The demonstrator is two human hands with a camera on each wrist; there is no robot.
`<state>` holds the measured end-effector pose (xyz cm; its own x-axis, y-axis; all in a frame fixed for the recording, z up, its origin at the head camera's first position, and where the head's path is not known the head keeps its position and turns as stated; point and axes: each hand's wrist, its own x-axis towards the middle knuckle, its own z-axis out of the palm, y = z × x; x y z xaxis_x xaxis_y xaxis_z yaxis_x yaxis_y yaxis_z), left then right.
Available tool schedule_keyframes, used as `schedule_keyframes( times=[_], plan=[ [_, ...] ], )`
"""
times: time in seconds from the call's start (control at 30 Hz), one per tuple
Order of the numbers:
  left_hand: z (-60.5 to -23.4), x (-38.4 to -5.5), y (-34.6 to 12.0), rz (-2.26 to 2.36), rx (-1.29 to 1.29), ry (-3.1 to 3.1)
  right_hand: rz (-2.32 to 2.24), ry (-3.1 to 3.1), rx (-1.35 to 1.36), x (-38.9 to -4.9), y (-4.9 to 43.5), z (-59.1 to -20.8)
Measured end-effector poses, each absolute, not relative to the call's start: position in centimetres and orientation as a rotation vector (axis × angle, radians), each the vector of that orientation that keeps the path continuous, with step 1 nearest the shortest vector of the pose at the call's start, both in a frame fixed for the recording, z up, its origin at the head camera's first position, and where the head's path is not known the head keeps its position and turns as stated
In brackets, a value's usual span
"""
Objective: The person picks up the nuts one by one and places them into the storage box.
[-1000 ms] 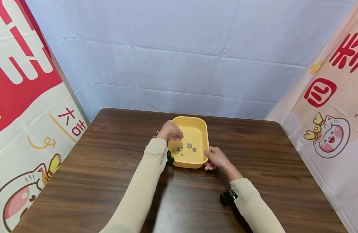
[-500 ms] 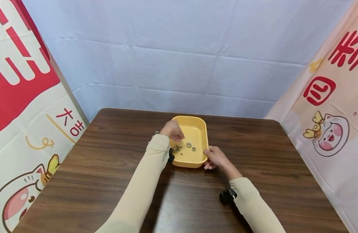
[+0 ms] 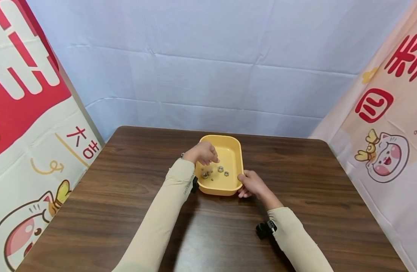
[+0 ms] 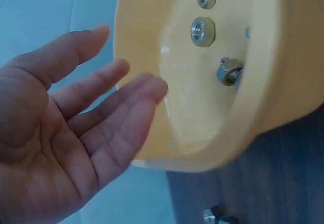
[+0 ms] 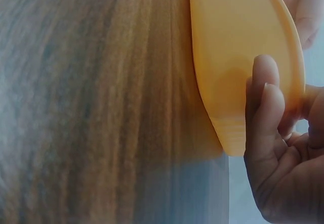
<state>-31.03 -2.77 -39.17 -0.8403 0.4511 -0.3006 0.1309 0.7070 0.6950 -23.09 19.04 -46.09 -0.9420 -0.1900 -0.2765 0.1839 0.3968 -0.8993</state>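
A yellow plastic tray (image 3: pixel 235 151) stands on the table with several metal hex nuts of different sizes in it. The two clearest are a larger nut (image 3: pixel 220 169) and a smaller nut (image 3: pixel 226 173). My left hand (image 3: pixel 205 153) hovers over the tray's left side. In the left wrist view its fingers (image 4: pixel 109 82) are loosely bent and apart from the thumb, with nothing between them. My right hand (image 3: pixel 251 184) grips the tray's near right corner, thumb over the rim and fingers against the outer wall, as the right wrist view (image 5: pixel 268 107) also shows.
More nuts (image 4: pixel 212 215) lie on the dark wooden table (image 3: pixel 126 181) just left of the tray, mostly hidden behind the left wrist in the head view. A pale cloth (image 3: pixel 201 68) hangs behind the table, with printed banners (image 3: pixel 381 113) at both sides.
My left hand has shifted slightly right over the tray, and a tiny piece now shows below it among the nuts. The right hand and tray have stayed in place.
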Motion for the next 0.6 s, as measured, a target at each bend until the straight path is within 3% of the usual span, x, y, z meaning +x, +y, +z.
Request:
schedule_keyframes(
  times=[0.23,0.6],
  plan=[
    [-39.3,-31.1,-3.3,0.699,0.706,2.632,-1.552,2.333,-0.006,-23.2,18.9,-46.0],
    [-39.5,-30.1,-4.9,0.637,0.654,2.802,-1.559,2.321,0.01,-22.9,18.8,-45.8]
  ],
)
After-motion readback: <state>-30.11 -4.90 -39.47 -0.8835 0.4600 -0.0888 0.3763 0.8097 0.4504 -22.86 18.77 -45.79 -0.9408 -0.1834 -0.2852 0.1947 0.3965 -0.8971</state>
